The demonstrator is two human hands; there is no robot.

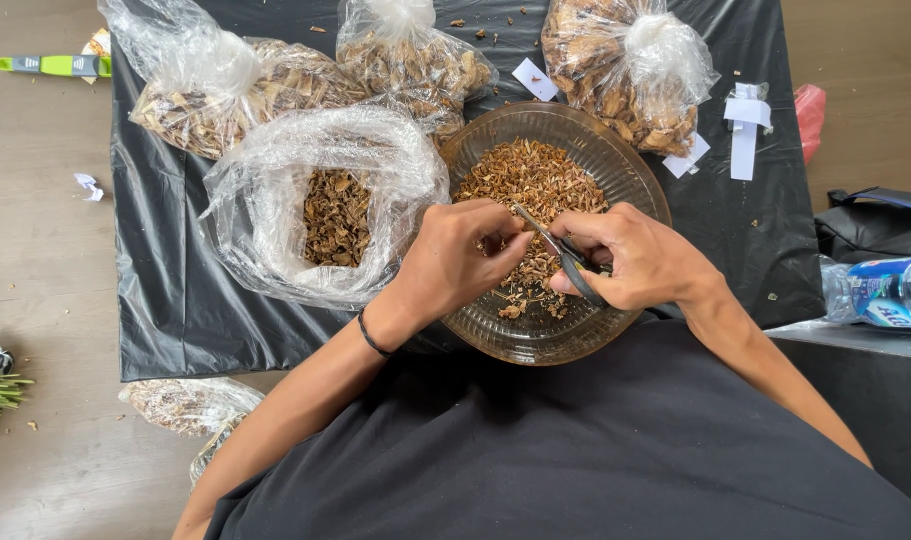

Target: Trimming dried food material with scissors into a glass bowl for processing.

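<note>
right hand (640, 262) grips scissors (567, 258) (over bowl (630, 180))

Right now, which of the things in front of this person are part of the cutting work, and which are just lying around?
In use:
- scissors in the right hand
- left hand pinching a dried piece at the blades
- glass bowl of brown cut bits
- open plastic bag of dried pieces

Lying about:
- three tied bags
- water bottle
- green-handled tool
- paper slips
</note>
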